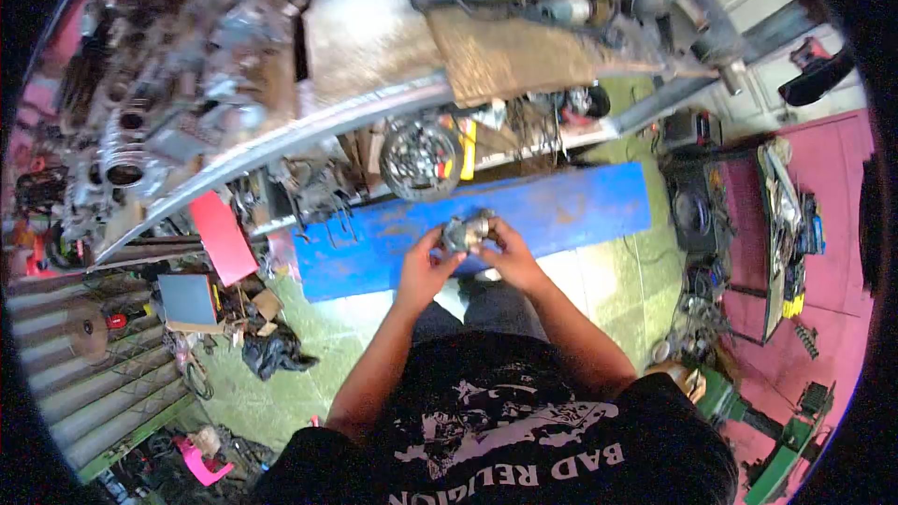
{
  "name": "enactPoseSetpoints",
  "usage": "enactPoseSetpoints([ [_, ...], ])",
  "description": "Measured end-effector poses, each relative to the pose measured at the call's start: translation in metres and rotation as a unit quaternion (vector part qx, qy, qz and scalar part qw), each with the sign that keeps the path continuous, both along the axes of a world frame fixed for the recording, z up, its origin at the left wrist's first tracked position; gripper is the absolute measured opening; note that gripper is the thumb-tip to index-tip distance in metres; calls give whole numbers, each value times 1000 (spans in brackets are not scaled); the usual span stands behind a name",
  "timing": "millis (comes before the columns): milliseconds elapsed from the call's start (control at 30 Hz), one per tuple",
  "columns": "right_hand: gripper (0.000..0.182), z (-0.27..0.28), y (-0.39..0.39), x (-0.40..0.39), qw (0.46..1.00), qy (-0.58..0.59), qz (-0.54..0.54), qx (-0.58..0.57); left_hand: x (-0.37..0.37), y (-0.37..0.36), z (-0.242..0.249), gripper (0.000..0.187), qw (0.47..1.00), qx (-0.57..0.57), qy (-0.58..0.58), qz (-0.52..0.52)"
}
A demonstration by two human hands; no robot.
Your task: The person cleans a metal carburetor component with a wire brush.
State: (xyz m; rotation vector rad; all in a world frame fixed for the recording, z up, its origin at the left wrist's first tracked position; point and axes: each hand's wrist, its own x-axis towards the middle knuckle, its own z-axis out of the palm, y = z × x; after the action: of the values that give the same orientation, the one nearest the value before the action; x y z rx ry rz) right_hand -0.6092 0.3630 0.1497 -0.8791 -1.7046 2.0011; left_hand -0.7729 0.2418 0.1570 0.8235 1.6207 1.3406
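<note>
In the head view, a small grey metal machine part [465,234] with a lighter, rounded section is held up in front of my body. Its exact kind is too blurred to make out. My left hand [427,264] grips it from the left, with thumb and fingers closed at its edge. From the other side, my right hand [511,254] holds the same part, its fingers curled round the right end. Just beyond both hands lies a long blue board [571,210] at a low level, with dark stains on its surface.
A workbench [365,33] crosses the top, its left end heaped with metal parts [126,131]. Beneath its edge sit a round spoked wheel part [420,157] and a yellow-handled tool [469,150]. A speaker [692,213] and green machine [795,440] stand right; a black bag [275,352] lies left.
</note>
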Motion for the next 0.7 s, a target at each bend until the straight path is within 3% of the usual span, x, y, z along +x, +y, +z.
enactPoseSetpoints([
  [167, 35, 120, 2, -55, 995, 18, -17, 92, -53, -7, 67, 48, 992, 119, 12, 45],
  [200, 37, 161, 11, -61, 947, -66, -86, 304, -68, -4, 82, 47, 986, 140, 36, 77],
  [233, 38, 196, 19, -66, 842, -150, -157, 493, -81, -1, 98, 45, 980, 161, 56, 107],
  [267, 41, 225, 34, -72, 781, -167, -232, 555, -90, 8, 122, 42, 974, 162, 23, 155],
  [300, 44, 253, 51, -80, 710, -182, -304, 608, -103, 15, 145, 38, 970, 148, 99, 167],
  [367, 45, 316, 87, -100, 625, -234, -327, 669, -120, 35, 189, 38, 945, 151, 219, 188],
  [400, 41, 325, 115, -110, 583, -263, -319, 700, -128, 45, 208, 41, 932, 105, 291, 188],
  [433, 38, 327, 141, -118, 540, -293, -308, 726, -138, 59, 207, 41, 906, 151, 344, 195],
  [500, 42, 328, 178, -128, 545, -450, -232, 668, -154, 86, 207, 41, 930, 130, 303, 163],
  [633, 43, 343, 214, -129, 545, -518, -153, 641, -163, 110, 211, 41, 923, 97, 337, 157],
  [700, 43, 347, 212, -122, 582, -489, -158, 631, -166, 117, 209, 41, 908, 88, 368, 177],
])
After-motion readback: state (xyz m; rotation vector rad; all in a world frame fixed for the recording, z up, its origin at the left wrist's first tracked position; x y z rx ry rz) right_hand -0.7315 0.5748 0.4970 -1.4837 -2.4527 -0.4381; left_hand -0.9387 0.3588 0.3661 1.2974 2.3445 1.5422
